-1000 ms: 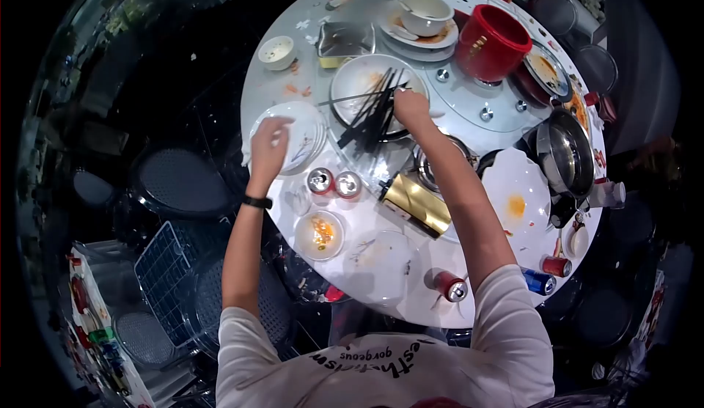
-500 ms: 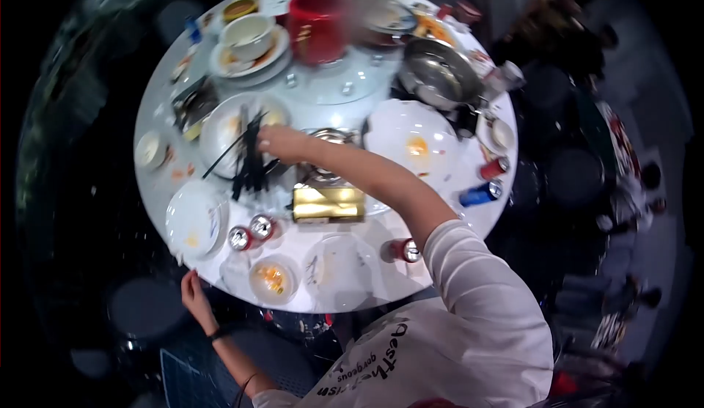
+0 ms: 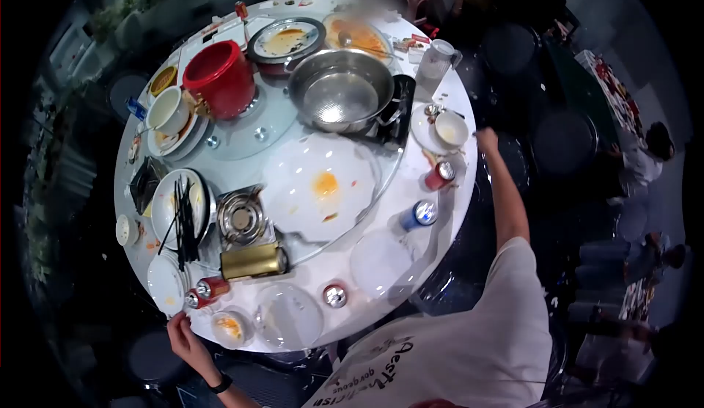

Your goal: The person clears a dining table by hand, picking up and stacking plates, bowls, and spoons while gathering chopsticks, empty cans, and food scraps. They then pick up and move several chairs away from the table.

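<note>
My left hand (image 3: pixel 188 343) is by the table's near left edge, fingers loosely bent and slightly apart, with nothing visible in them. Closest to it are stacked white plates (image 3: pixel 166 285) and two red cans (image 3: pixel 212 288). My right hand (image 3: pixel 487 141) is off the right edge, beside a small white bowl (image 3: pixel 451 129) on a plate (image 3: pixel 423 134); its fingers are too small to read. Black chopsticks (image 3: pixel 188 221) lie across a white dish (image 3: pixel 164 208) left of the portable gas stove (image 3: pixel 242 217).
The round table also bears a metal pot (image 3: pixel 341 93), a red bucket (image 3: pixel 218 82), a large scalloped white plate (image 3: pixel 301 188) with food remains, a clear jug (image 3: pixel 438 60) and a blue can (image 3: pixel 419 215). Dark stools (image 3: pixel 563 142) stand to the right.
My right hand has left the chopsticks, which now rest on the dish, and swung to the table's right side. My left hand appears closer to the stacked plates. The view has turned.
</note>
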Tool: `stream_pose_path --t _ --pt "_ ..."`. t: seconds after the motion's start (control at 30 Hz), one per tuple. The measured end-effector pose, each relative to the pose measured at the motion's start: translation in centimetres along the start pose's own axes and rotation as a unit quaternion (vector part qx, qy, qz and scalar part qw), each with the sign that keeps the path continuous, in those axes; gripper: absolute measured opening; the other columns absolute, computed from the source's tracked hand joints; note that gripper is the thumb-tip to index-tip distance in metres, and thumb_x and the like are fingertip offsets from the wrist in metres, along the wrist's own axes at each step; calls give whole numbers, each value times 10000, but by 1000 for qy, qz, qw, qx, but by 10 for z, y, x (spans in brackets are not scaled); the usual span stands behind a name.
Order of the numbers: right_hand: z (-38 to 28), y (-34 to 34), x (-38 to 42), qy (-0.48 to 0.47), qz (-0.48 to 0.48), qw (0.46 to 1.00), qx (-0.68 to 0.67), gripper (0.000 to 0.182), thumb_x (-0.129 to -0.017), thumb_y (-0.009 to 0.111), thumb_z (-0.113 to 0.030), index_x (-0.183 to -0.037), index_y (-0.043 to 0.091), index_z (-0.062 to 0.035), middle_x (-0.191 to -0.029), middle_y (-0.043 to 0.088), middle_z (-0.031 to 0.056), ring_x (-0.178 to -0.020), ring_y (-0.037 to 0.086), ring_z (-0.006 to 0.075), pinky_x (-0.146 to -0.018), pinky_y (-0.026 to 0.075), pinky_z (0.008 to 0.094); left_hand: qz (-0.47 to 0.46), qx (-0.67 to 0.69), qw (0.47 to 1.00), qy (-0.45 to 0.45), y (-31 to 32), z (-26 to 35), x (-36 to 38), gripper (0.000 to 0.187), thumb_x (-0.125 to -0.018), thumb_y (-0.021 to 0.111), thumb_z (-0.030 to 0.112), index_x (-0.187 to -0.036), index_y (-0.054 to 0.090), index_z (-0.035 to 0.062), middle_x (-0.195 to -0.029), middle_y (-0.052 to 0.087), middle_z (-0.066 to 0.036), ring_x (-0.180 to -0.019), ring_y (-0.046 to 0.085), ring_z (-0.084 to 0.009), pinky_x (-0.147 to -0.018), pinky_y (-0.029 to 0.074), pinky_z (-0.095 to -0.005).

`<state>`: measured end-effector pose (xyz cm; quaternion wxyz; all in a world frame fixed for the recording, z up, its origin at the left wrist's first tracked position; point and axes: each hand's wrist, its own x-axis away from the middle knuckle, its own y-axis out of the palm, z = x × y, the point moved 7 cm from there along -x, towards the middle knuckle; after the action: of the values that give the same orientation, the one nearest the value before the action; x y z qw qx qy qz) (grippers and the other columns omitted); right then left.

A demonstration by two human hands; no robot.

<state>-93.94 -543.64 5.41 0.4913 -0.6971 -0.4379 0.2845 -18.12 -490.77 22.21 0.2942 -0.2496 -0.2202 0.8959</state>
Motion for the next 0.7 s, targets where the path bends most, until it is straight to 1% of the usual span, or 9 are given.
stream_pose_path --t 0.13,0.27,0.3,0.33,0.37,0.43,0.5,0.63,0.7 --pt "33 90 -33 28 -172 975 -134 215 -731 605 -146 -901 601 -14 -731 605 128 -614 577 236 -565 453 319 -248 13 962 114 178 180 21 90 -854 529 7 -897 598 -31 -841 598 -104 -771 583 -173 -714 457 -262" --pt "32 106 -42 47 -236 917 -319 200 -760 578 -137 -911 591 -6 -668 583 95 -532 541 177 -492 426 275 -452 169 869 108 364 294 47 90 -836 575 26 -904 619 -12 -812 616 -97 -730 601 -171 -656 461 -251" --pt "30 100 -41 47 -242 898 -365 197 -768 571 -135 -913 588 -4 -652 577 87 -512 532 163 -474 420 263 -464 200 857 103 403 307 49 120 -839 575 45 -939 618 -5 -838 613 -81 -725 591 -146 -654 458 -248" --pt "24 90 -40 41 -245 878 -409 194 -775 564 -133 -916 586 -2 -637 572 78 -492 523 148 -456 413 252 -483 208 851 15 444 308 51 145 -849 570 67 -970 612 0 -861 608 -64 -752 577 -113 -648 459 -237" --pt "15 76 -38 30 -251 856 -451 191 -782 558 -131 -918 583 0 -621 566 70 -471 514 134 -438 407 241 -496 245 833 -4 474 323 52 192 -856 572 93 -1027 596 10 -921 599 -60 -810 568 -103 -669 482 -232" --pt "-8 40 -32 -12 -272 832 -483 185 -797 544 -127 -923 578 4 -590 555 53 -430 496 105 -402 394 219 -508 301 805 -53 538 330 57 418 -864 602 170 -1224 454 19 -1152 517 -127 -931 568 -160 -732 530 -280" --pt "-39 2 -14 -66 -312 821 -473 206 -807 537 -126 -955 573 14 -587 562 49 -422 504 93 -388 397 209 -530 352 759 -139 585 337 65 462 -856 581 147 -1263 391 35 -1180 494 -136 -993 549 -205 -750 536 -336" --pt "-86 -40 35 -132 -440 770 -443 270 -832 567 -184 -1030 568 0 -695 616 63 -539 577 99 -462 456 224 -522 447 677 -264 619 357 80 569 -841 539 100 -1340 266 67 -1234 447 -153 -1116 512 -296 -787 548 -448" --pt "-92 -42 42 -117 -487 745 -441 287 -849 580 -231 -1037 572 -14 -753 631 61 -609 601 100 -509 479 232 -468 443 716 -268 603 346 71 569 -742 424 -46 -1298 346 46 -1186 506 -150 -1067 557 -271 -808 531 -400"
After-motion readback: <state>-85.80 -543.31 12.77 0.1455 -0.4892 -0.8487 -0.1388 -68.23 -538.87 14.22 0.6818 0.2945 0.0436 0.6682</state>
